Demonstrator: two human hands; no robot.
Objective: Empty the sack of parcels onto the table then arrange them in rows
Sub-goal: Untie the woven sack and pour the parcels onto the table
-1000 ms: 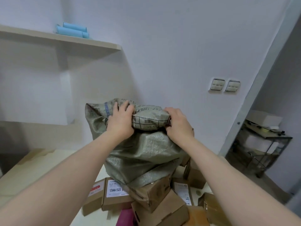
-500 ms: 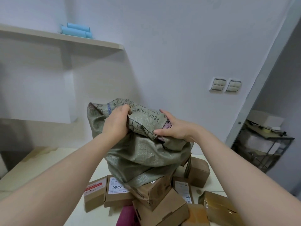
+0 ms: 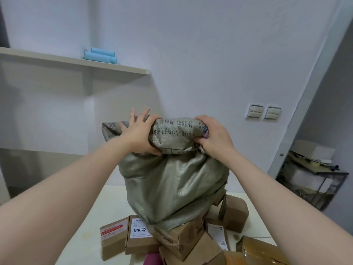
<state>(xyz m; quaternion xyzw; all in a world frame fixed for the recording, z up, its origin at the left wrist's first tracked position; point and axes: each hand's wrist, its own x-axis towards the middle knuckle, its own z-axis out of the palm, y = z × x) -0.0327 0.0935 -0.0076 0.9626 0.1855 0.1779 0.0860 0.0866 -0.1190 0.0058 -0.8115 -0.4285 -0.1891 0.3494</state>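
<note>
Left hand [image 3: 139, 133]: clamped on sack [image 3: 172, 184] top, outer fingers splayed
Right hand [image 3: 214, 137]: curled tight round same top
Parcels [image 3: 177, 240]: piled underneath, bottom centre

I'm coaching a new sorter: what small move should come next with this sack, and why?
Probably lift the grey-green woven sack higher with a shake: left hand and right hand grip its upturned end, it bulges, and its mouth rests on brown cardboard parcels.

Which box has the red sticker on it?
The leftmost brown box, at the pile's left edge. Its label has a red band; the box beside it, marked 12V4A-5525, has a plain white label.
</note>
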